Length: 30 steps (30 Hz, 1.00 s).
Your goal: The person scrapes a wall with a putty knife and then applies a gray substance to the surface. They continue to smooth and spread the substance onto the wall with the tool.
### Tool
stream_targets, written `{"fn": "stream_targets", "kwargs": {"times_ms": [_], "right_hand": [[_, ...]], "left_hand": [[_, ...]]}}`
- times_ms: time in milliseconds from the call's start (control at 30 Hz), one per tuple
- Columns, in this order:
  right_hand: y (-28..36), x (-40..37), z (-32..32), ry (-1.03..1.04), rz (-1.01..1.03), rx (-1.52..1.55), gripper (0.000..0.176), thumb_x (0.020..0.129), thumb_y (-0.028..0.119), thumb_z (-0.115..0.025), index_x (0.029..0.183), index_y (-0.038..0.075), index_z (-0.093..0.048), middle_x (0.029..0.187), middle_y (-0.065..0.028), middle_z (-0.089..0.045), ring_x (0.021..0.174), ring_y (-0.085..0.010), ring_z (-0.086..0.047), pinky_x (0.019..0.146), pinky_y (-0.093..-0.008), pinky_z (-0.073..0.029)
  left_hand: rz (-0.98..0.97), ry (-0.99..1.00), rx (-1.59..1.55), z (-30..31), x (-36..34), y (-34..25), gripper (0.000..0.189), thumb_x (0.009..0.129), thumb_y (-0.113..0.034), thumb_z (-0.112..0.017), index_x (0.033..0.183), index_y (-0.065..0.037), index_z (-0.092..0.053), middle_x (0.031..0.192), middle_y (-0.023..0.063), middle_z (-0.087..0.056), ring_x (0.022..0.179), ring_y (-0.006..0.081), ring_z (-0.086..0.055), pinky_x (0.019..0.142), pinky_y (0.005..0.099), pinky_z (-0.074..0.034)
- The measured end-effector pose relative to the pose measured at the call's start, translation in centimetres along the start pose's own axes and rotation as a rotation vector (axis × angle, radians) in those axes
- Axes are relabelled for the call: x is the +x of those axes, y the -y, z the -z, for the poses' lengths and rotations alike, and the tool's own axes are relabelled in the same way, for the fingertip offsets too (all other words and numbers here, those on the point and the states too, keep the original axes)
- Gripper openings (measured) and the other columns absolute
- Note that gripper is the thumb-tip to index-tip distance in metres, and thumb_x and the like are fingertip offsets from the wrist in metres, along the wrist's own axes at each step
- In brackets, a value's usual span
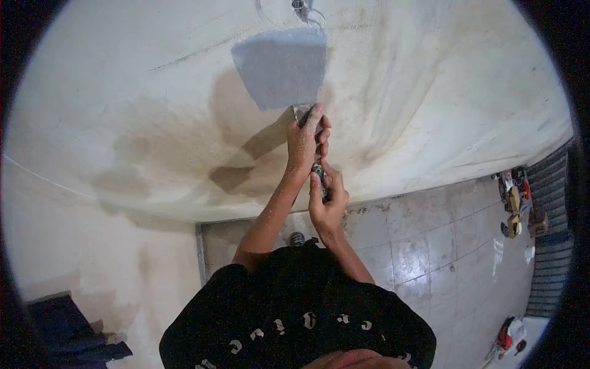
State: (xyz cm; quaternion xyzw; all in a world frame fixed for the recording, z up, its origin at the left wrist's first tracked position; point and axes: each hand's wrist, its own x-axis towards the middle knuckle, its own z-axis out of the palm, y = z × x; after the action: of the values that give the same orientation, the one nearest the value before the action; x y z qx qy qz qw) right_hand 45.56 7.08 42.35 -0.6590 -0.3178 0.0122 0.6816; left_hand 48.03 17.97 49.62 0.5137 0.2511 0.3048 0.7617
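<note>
A long hand tool with a flat, dusty metal end [301,112], looking like a scraper, rests against the pale wall [393,80]. That end touches or nearly touches the lower edge of a smooth grey patch [283,67]. My left hand [303,142], speckled with pale dust, is closed around the upper part of the tool, thumb pointing up along it. Lower down, my right hand [329,200] grips the dark, patterned handle [318,171] between thumb and fingers. My left hand hides the middle of the tool.
A small fitting with wires [298,5] sticks out of the wall above the patch. Below lies a tiled floor [424,246]. Several items [513,203] sit at the right by a corrugated shutter [553,227]. Dark cloth [64,329] hangs at lower left.
</note>
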Motion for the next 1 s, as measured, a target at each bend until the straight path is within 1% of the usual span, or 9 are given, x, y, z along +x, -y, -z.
{"fn": "stream_targets", "kwargs": {"times_ms": [200, 300, 367, 433, 500, 667, 767, 867, 1000], "right_hand": [[2.2, 1.9, -0.2, -0.053, 0.082, 0.024, 0.031, 0.093, 0.006, -0.057, 0.121, -0.007, -0.053, 0.089, -0.0137, -0.067, 0.084, -0.0148, -0.059, 0.077, -0.0278, -0.048], [1.9, 2.0, -0.2, -0.029, 0.099, 0.016, 0.030, 0.092, 0.005, -0.058, 0.120, -0.007, -0.054, 0.092, -0.0130, -0.065, 0.084, -0.0128, -0.058, 0.076, -0.0265, -0.047], [3.4, 2.7, 0.0, -0.018, -0.024, 0.111, 0.028, 0.092, 0.004, -0.059, 0.117, -0.008, -0.055, 0.092, -0.0119, -0.064, 0.084, -0.0117, -0.057, 0.075, -0.0253, -0.047], [3.1, 2.1, 0.1, -0.050, 0.016, 0.102, 0.028, 0.092, 0.004, -0.059, 0.116, -0.008, -0.055, 0.093, -0.0117, -0.064, 0.083, -0.0116, -0.057, 0.074, -0.0249, -0.046], [1.5, 2.0, 0.1, -0.038, 0.137, 0.048, 0.029, 0.092, 0.005, -0.059, 0.117, -0.008, -0.054, 0.095, -0.0125, -0.063, 0.083, -0.0111, -0.056, 0.073, -0.0238, -0.046], [1.3, 0.5, 0.7, 0.022, -0.050, 0.096, 0.029, 0.093, 0.006, -0.058, 0.118, -0.008, -0.053, 0.091, -0.0124, -0.065, 0.080, -0.0096, -0.055, 0.071, -0.0225, -0.045], [0.3, 0.4, 0.5, 0.011, 0.019, 0.070, 0.028, 0.093, 0.005, -0.057, 0.118, -0.007, -0.053, 0.090, -0.0126, -0.067, 0.080, -0.0086, -0.056, 0.069, -0.0215, -0.045], [1.0, 0.9, 1.0, 0.038, 0.007, 0.037, 0.028, 0.093, 0.004, -0.058, 0.118, -0.007, -0.053, 0.090, -0.0128, -0.067, 0.081, -0.0091, -0.057, 0.069, -0.0217, -0.045], [2.9, 1.8, 1.2, 0.002, -0.012, 0.150, 0.026, 0.089, 0.005, -0.062, 0.113, -0.003, -0.059, 0.093, -0.0182, -0.069, 0.084, -0.0178, -0.068, 0.072, -0.0292, -0.052]], "left_hand": [[-0.077, -0.017, -0.028, -1.5, 0.1, -2.8, 0.040, 0.093, -0.039, -0.058, 0.069, -0.006, -0.055, 0.048, -0.0004, -0.045, 0.033, 0.0102, -0.043, 0.033, 0.0236, -0.033], [-0.098, 0.012, -0.016, -0.1, 0.5, -1.4, 0.040, 0.094, -0.038, -0.057, 0.071, -0.005, -0.055, 0.049, -0.0001, -0.046, 0.036, 0.0100, -0.045, 0.034, 0.0231, -0.034], [-0.170, 0.012, -0.024, -1.8, 0.8, -3.8, 0.040, 0.093, -0.038, -0.059, 0.069, -0.006, -0.055, 0.048, -0.0001, -0.046, 0.035, 0.0101, -0.045, 0.033, 0.0235, -0.034], [-0.221, 0.005, -0.026, -2.8, 0.1, -5.2, 0.039, 0.092, -0.037, -0.060, 0.069, -0.005, -0.055, 0.048, 0.0002, -0.046, 0.034, 0.0099, -0.044, 0.032, 0.0239, -0.033], [-0.139, -0.029, 0.011, -1.2, 0.6, -2.0, 0.038, 0.091, -0.040, -0.059, 0.073, -0.007, -0.055, 0.050, -0.0007, -0.045, 0.035, 0.0107, -0.044, 0.032, 0.0245, -0.033], [-0.103, -0.007, -0.035, -1.0, -0.3, -1.6, 0.039, 0.093, -0.036, -0.058, 0.069, -0.005, -0.055, 0.050, 0.0001, -0.046, 0.034, 0.0108, -0.045, 0.030, 0.0243, -0.034], [-0.055, -0.091, -0.017, -0.7, -0.9, -0.4, 0.039, 0.093, -0.036, -0.058, 0.070, -0.005, -0.054, 0.049, 0.0004, -0.045, 0.032, 0.0117, -0.043, 0.029, 0.0262, -0.033], [-0.073, -0.092, -0.040, -1.1, -0.4, -1.2, 0.038, 0.093, -0.035, -0.059, 0.071, -0.005, -0.054, 0.050, 0.0007, -0.045, 0.033, 0.0122, -0.043, 0.030, 0.0268, -0.032], [-0.126, -0.074, -0.035, -1.3, -0.9, -1.6, 0.037, 0.093, -0.034, -0.059, 0.071, -0.005, -0.054, 0.050, 0.0009, -0.045, 0.033, 0.0120, -0.042, 0.030, 0.0264, -0.032]]}}
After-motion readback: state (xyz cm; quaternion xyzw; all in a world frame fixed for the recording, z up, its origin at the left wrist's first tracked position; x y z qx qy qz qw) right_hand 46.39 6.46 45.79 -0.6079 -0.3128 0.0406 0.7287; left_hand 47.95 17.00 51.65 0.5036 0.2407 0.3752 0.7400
